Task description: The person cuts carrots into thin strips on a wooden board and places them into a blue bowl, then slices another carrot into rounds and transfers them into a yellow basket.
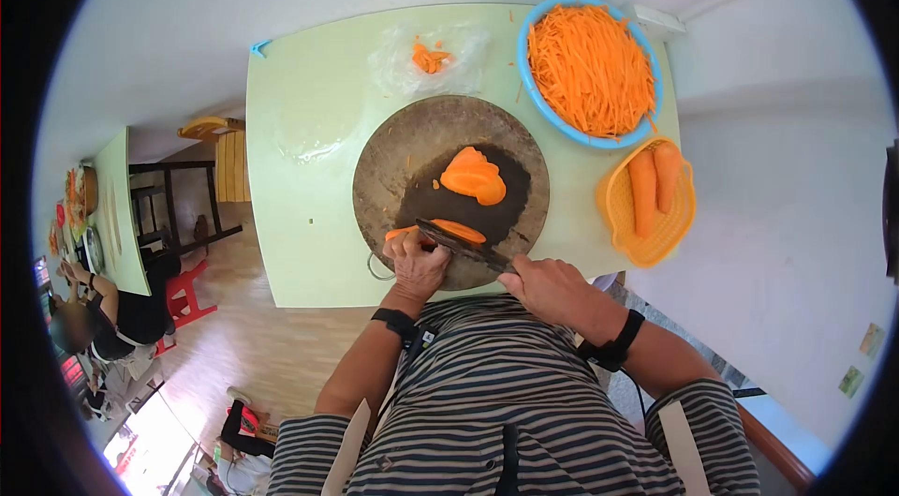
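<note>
My right hand (pixel 551 288) is wrapped round the handle of a dark knife (pixel 465 249). The blade lies over the near part of a round cutting board (pixel 384 154), against a piece of carrot (pixel 459 232). My left hand (pixel 416 264) presses on the carrot at the left of the blade, its fingers bent together. Farther up the board rests a fanned pile of carrot slices (pixel 474 176), touched by neither hand. A small orange bit lies beside that pile.
Back right, a blue-rimmed basin (pixel 525 74) holds shredded carrot. Two whole carrots lie in a yellow basket (pixel 620 236). Behind the board is a plastic bag (pixel 393 62) with carrot scraps. People are at the far left, one beside another table (pixel 114 215).
</note>
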